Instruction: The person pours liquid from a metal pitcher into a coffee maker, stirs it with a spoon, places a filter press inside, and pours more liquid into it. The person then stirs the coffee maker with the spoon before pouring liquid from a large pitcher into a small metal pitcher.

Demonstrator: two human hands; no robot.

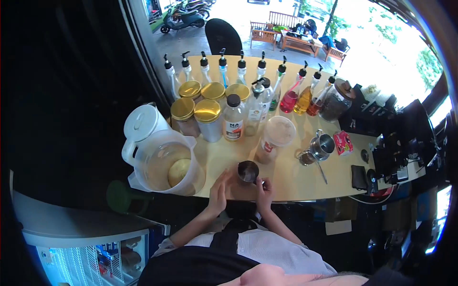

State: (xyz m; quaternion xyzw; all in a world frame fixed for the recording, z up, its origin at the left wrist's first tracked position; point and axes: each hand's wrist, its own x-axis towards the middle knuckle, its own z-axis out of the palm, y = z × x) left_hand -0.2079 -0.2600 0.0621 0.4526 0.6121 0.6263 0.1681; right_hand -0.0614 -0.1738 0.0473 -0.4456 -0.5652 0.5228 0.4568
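Note:
A small dark pitcher (248,172) stands near the front edge of the wooden table (296,183), its open top facing up. My right hand (265,190) is closed round its handle on the right side. Fingers stretched out, my left hand (218,194) lies at the table edge just left of the pitcher and holds nothing. Behind the pitcher is a clear tub (278,136) with a pale lid. To the left of my left hand sits a large translucent jug (160,159) with a pale round thing inside.
A white lidded pitcher (143,123) stands behind the jug. Gold-lidded jars (208,114), a labelled bottle (234,121) and a row of pump bottles (291,95) fill the back. To the right are a metal drip filter on a glass (320,145), a spoon (323,172) and a pink packet (343,143).

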